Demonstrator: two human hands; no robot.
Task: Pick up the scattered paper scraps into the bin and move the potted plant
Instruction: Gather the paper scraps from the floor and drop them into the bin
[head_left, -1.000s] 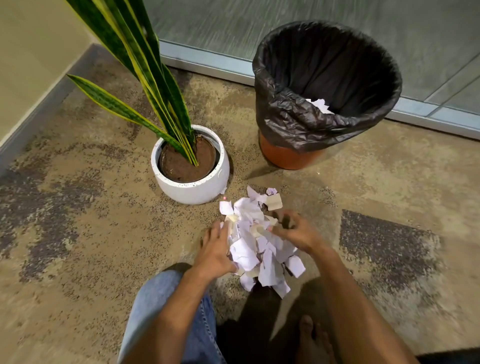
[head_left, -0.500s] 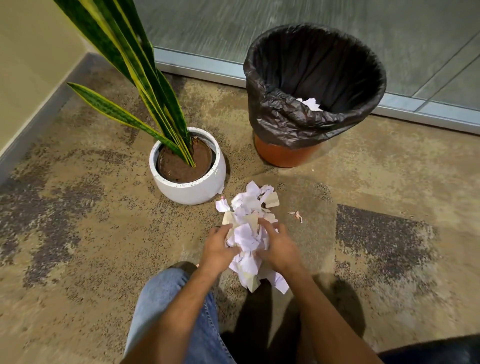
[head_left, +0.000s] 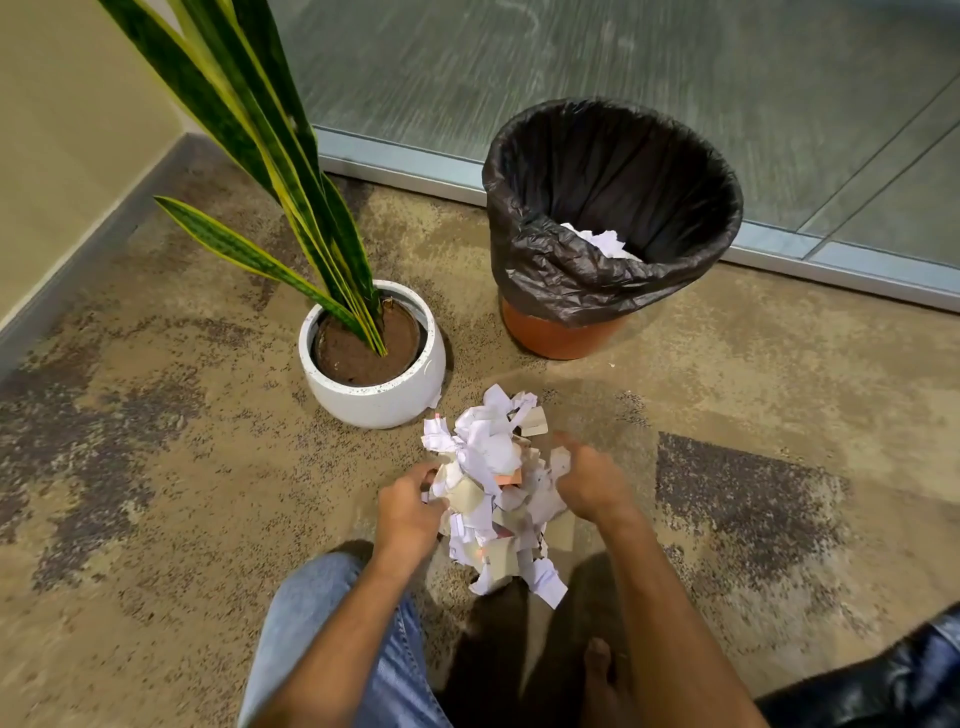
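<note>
While two hands (head_left: 408, 506) (head_left: 589, 483) clutch scraps (head_left: 488, 467), one bin (head_left: 561, 332).

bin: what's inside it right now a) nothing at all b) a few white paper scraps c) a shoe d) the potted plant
b, white paper scraps show inside the black liner of the bin, while the potted plant stands on the floor beside it.

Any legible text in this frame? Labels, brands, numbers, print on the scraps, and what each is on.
No readable text anywhere.
Paper scraps: some pieces carry faint marks, too small and blurred to read.
Scraps in the bin: no print can be made out.
Bin liner, orange bin, white plant pot: no label or brand showing.
</note>
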